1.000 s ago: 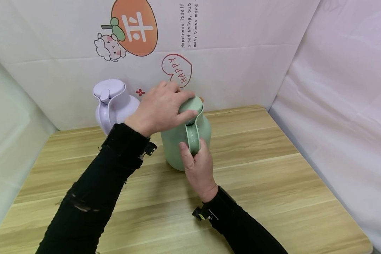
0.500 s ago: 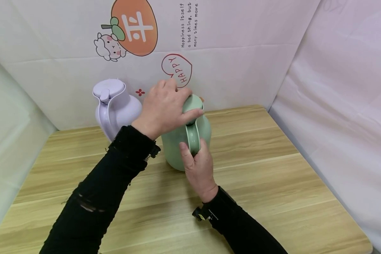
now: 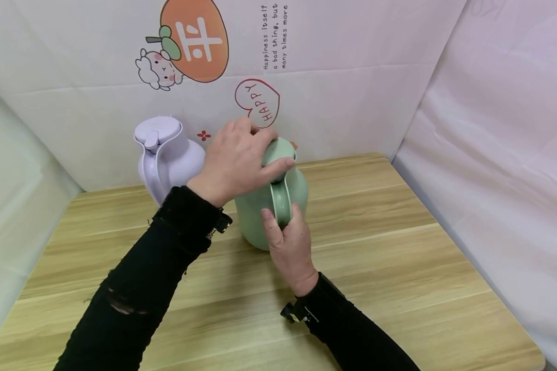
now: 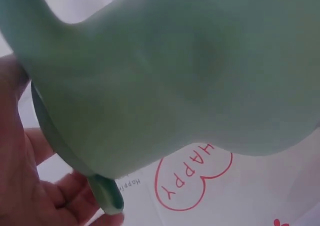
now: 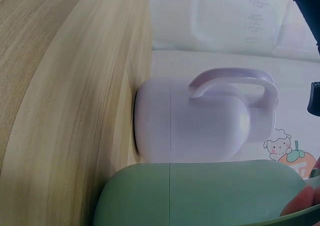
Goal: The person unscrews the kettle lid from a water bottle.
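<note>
1. My left hand (image 3: 234, 159) sits on top of the green thermos jug (image 3: 260, 211), fingers and thumb curled round its green lid (image 3: 278, 150); the thumb lies across the lid's near edge, just above the handle.
2. In the left wrist view my fingers (image 4: 30, 186) show under the lid's rim (the jug fills nearly all of that picture, blurred).
3. My right hand (image 3: 290, 242) grips the jug's handle (image 3: 280, 198) from the near side, thumb up along its left edge and fingers wrapped round it.
4. The green jug stands upright on the wooden table (image 3: 376, 257), toward the back and about midway across, near the wall.
5. Just left of it and slightly further back stands a lilac thermos jug (image 3: 164, 154), also upright, lid on, handle facing me. In the right wrist view the lilac jug (image 5: 200, 121) appears close beside the green one (image 5: 200, 196); whether they touch I cannot tell.
6. Behind both is a white backdrop (image 3: 353, 77) with a red "HAPPY" heart (image 3: 257, 102), an orange fruit drawing with a small sheep (image 3: 185, 44), and a few lines of small print (image 3: 274, 36).
7. Both my sleeves are black, each with a small dark clip at the wrist.
</note>
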### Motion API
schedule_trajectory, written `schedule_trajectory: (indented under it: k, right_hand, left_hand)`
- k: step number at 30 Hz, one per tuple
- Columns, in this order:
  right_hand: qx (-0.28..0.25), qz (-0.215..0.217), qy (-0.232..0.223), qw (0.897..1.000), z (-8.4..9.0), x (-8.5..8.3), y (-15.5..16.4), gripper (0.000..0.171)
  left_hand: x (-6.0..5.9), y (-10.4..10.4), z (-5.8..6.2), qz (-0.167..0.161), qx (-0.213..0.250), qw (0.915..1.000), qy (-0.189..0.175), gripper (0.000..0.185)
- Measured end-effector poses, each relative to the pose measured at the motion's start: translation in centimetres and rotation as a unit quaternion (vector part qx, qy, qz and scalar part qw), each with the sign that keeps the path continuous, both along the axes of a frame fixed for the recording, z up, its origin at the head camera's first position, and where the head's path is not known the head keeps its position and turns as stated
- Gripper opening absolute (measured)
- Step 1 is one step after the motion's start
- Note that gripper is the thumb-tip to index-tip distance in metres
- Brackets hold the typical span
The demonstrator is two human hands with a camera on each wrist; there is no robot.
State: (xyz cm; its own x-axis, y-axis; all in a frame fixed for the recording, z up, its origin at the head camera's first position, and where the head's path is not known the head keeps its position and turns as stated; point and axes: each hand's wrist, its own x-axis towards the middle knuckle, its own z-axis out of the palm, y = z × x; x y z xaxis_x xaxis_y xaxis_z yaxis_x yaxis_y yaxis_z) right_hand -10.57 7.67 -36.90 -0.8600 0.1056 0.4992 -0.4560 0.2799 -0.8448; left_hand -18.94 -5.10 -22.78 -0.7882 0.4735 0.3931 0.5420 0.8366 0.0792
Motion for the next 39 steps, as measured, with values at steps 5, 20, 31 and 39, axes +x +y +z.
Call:
schedule_trajectory:
  k: [5,20,31,39]
  right_hand:
    - [0.001,0.001,0.006,1.000,0.1,0.0,0.0,0.032]
    - [-0.001,-0.002,0.002,1.000,0.1,0.1,0.0,0.033]
    - [-0.004,0.003,0.002,1.000,0.2,0.1,0.0,0.032]
    - [-0.008,0.009,0.004,1.000,0.2,0.0,0.0,0.033]
  left_hand:
    - [-0.1,-0.8,0.9,-0.061,0.001,0.9967,-0.054,0.070]
    - [-0.1,-1.5,2.2,-0.134,-0.057,0.9834,-0.108,0.048]
    - [-0.1,-1.3,1.8,-0.116,-0.048,0.9899,-0.066,0.046]
    - [0.2,-0.8,1.3,-0.080,-0.028,0.9955,-0.042,0.046]
